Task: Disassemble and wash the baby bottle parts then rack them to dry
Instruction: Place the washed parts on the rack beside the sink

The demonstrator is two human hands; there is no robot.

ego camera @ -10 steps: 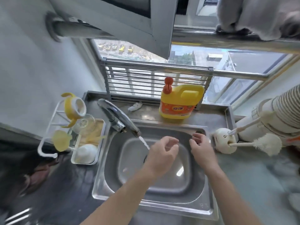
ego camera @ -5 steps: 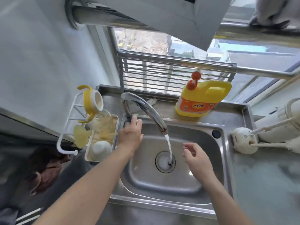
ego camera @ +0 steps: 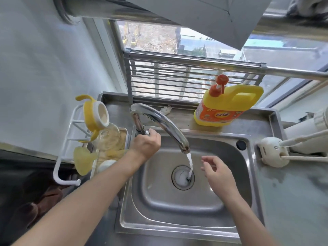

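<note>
My left hand [ego camera: 146, 143] grips the handle at the base of the chrome faucet [ego camera: 159, 119], and water runs from the spout into the steel sink [ego camera: 177, 217]. My right hand [ego camera: 215, 170] hovers over the basin right of the stream, fingers loosely spread, holding nothing. Left of the sink a white wire rack [ego camera: 68, 139] carries the bottle parts: a yellow handled collar with a white ring [ego camera: 95, 114], a clear glass bottle [ego camera: 108, 136], a translucent yellow cap [ego camera: 83, 159] and a white piece [ego camera: 106, 165] in a metal tray [ego camera: 124, 133].
A yellow dish-soap jug [ego camera: 229, 105] with a red pump stands on the ledge behind the sink. A white brush holder [ego camera: 273, 150] with brush handles sits to the right on the counter. A metal grille [ego camera: 195, 80] covers the window behind.
My left hand moved from the water stream to the faucet base and now grips the handle. My right hand has stayed over the basin. The camera moved closer.
</note>
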